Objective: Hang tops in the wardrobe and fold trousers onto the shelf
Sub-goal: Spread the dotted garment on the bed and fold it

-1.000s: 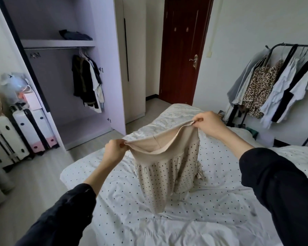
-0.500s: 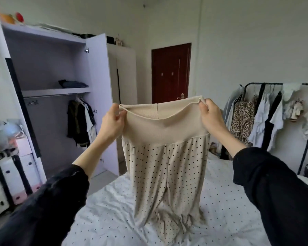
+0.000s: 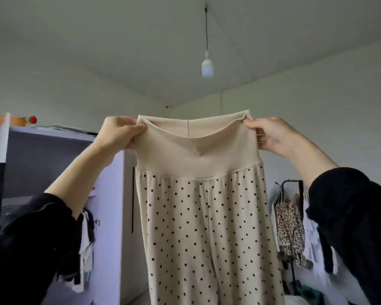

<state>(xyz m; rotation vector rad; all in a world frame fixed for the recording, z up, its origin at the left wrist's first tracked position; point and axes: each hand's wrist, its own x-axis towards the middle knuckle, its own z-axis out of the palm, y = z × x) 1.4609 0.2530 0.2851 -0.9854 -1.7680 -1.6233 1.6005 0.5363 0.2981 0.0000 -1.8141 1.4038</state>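
The trousers (image 3: 207,227) hang in the air in front of the wardrobe (image 3: 106,194), with the left hand (image 3: 119,134) and the right hand (image 3: 271,135) each pinching one end of the plain waistband between thumb and curled fingers. The long axis is vertical, waist up and legs down, though the leg ends are out of view. The fabric looks light, soft and probably stretchy, so the two waistband corners seem the best places to hold it for folding.

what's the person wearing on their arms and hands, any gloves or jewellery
Both arms wear loose black long sleeves, the left sleeve and the right sleeve, each pushed up so the forearm is bare from below the elbow. The fabric bunches in soft folds at the cuffs. The left hand and right hand are bare: no gloves, rings, watch or bracelet show.
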